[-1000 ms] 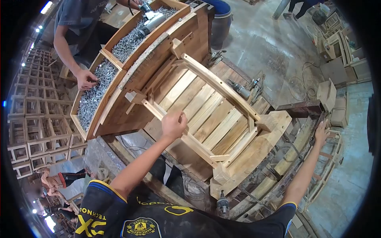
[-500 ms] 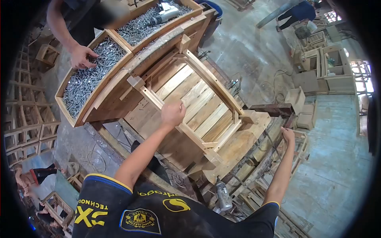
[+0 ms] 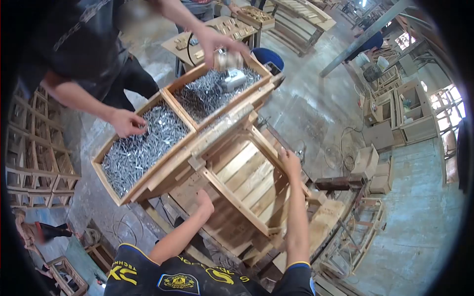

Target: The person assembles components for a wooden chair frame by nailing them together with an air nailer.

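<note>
A rectangular wooden frame (image 3: 237,201) lies on the bench in front of me, with pale slats (image 3: 247,172) showing inside it. My right hand (image 3: 290,164) is at the frame's far right rail, its fingers closed around the wood as far as I can see. Left of the near rail, my left hand (image 3: 203,203) is curled and apart from the rail; whatever it may hold is hidden. Small wooden blocks, such as this corner block (image 3: 197,163), sit at the frame's corners.
Beyond the frame stands a divided wooden tray (image 3: 148,190) of metal screws or nails (image 3: 143,155), with a metal power tool (image 3: 233,80) in it. A co-worker's hand (image 3: 129,123) is in the fasteners; the other hand (image 3: 219,44) is above the tool. A blue bucket (image 3: 269,58) stands behind.
My right hand has come in from the far right to the frame's right rail. My left hand has left the near rail. The co-worker's other hand has appeared over the tool; my view has shifted.
</note>
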Available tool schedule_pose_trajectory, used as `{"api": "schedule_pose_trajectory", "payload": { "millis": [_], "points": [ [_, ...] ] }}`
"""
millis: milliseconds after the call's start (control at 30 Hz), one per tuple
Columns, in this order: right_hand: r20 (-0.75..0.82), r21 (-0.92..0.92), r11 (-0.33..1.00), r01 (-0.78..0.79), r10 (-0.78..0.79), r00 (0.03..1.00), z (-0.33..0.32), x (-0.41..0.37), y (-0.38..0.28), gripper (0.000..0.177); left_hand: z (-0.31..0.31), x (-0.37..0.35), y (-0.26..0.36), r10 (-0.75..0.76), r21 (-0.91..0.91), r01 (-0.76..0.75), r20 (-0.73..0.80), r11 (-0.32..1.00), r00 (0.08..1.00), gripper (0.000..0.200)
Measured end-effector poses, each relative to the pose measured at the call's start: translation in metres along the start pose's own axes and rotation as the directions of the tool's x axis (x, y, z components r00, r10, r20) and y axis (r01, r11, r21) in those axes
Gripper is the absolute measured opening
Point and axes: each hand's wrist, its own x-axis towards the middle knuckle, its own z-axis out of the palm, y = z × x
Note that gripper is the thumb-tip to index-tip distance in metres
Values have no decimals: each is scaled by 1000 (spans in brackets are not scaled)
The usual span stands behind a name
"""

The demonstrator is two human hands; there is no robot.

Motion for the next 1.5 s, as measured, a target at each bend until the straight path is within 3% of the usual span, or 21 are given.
{"api": "schedule_pose_trajectory", "payload": {
  "millis": [33,67,133,167,267,300,333,367,500,600,700,833,867,933,1067,1133,1200,1367,1500],
  "points": [
    [19,-99,991,-90,92,996,19,6,-8,70,29,-60,56,-273,150,290,-122,945,954,40],
    [26,-198,965,-173,182,983,31,11,-15,78,46,-65,65,-276,93,277,-24,956,961,42],
    [3,-178,964,-198,201,980,30,19,-23,88,65,-65,71,-273,-4,278,169,961,947,46],
    [15,-184,962,-201,207,978,28,15,-21,89,56,8,18,-218,-121,259,275,958,936,56],
    [10,-213,961,-176,182,983,24,16,-13,81,70,-49,29,-139,-274,234,325,933,935,67],
    [12,-221,962,-162,169,986,25,15,-9,78,72,-47,30,-241,-379,375,356,846,903,73],
    [18,-227,961,-157,165,986,28,15,-9,75,66,-16,-1,-131,-337,256,351,906,927,77],
    [1,-225,959,-175,180,984,24,13,-12,66,70,-21,1,-153,-337,254,299,907,942,76],
    [-42,-223,958,-179,174,984,8,11,2,61,77,-81,2,-217,-208,245,148,947,965,70],
    [-83,-192,963,-188,175,981,-20,-9,21,54,66,-137,17,-325,-227,367,204,902,923,68],
    [-213,-94,981,-171,148,966,-55,-51,22,48,36,-157,13,-365,-106,425,355,899,861,70],
    [-413,-29,996,-83,64,908,-121,-120,-14,33,-8,-194,48,-370,136,353,523,926,768,70],
    [-443,22,995,-95,95,891,-140,-143,-31,31,-15,-205,63,-363,200,303,571,932,736,70],
    [-602,-33,999,-8,-13,798,-168,-187,-54,30,-20,-228,90,-338,301,173,677,938,654,70],
    [-760,-74,996,54,-92,644,-235,-304,-117,35,-29,-289,128,-320,391,-72,834,918,450,70],
    [-862,-68,993,97,-107,496,-258,-376,-144,31,-34,-321,135,-304,376,-169,890,911,340,70],
    [-809,-194,978,82,-207,550,-281,-437,-156,30,-37,-352,137,-313,360,-244,926,900,210,70],
    [-883,-308,949,66,-311,350,-285,-551,-228,32,-67,-388,143,-437,402,-311,898,861,-49,70],
    [-926,-367,910,-194,-336,175,-262,-626,-273,31,-90,-408,144,-568,486,-331,792,808,-225,70]
  ]
}}
